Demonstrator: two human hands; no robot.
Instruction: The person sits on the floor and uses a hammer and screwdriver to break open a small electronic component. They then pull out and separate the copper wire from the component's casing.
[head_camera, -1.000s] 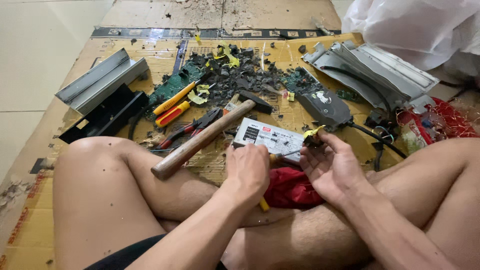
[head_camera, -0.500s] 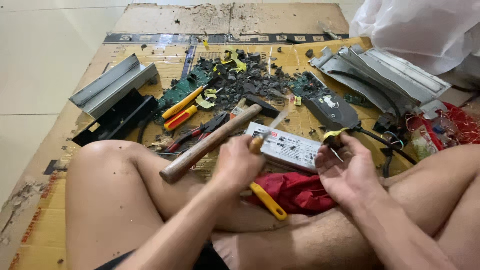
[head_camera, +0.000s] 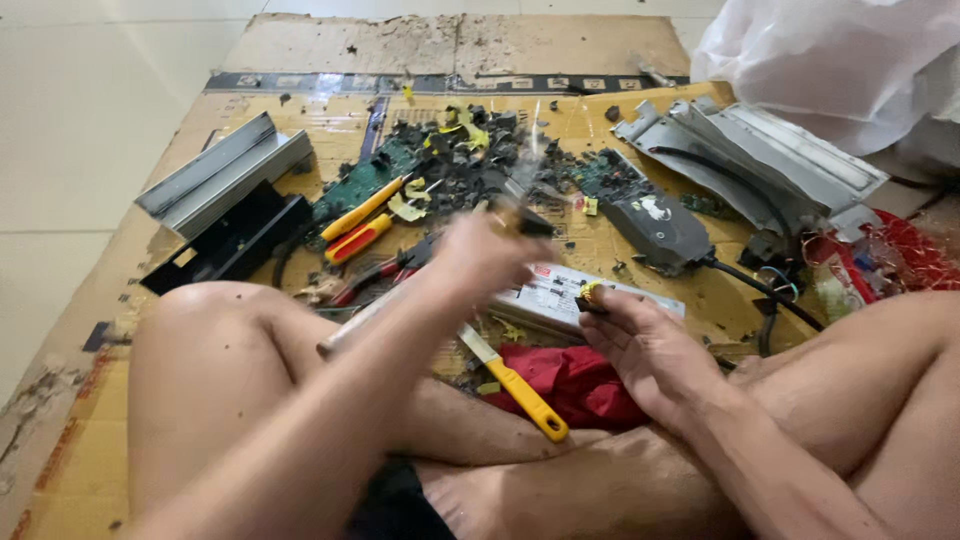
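hammer (head_camera: 400, 300) blurs in your left hand (head_camera: 480, 255), fist clenched on its wooden handle; bring it down square, short strokes. at 3 o'clock of it your right hand (head_camera: 640, 345) pinches a small yellow-black part (head_camera: 590, 295) over the white labelled box (head_camera: 560, 298); keep fingers low. grey plastic bag (head_camera: 830, 60) sits at 1 o'clock.

Two bare forearms, no sleeves, watch or bracelet in view. Left hand (head_camera: 485, 255) smeared by motion blur, outline soft, fingers not separable. Right hand (head_camera: 650, 350) sharp, no glove, no ring visible. Both legs bare from thigh to shin. Dark garment (head_camera: 395, 505), apparently shorts, visible only as a small patch at the lower frame edge
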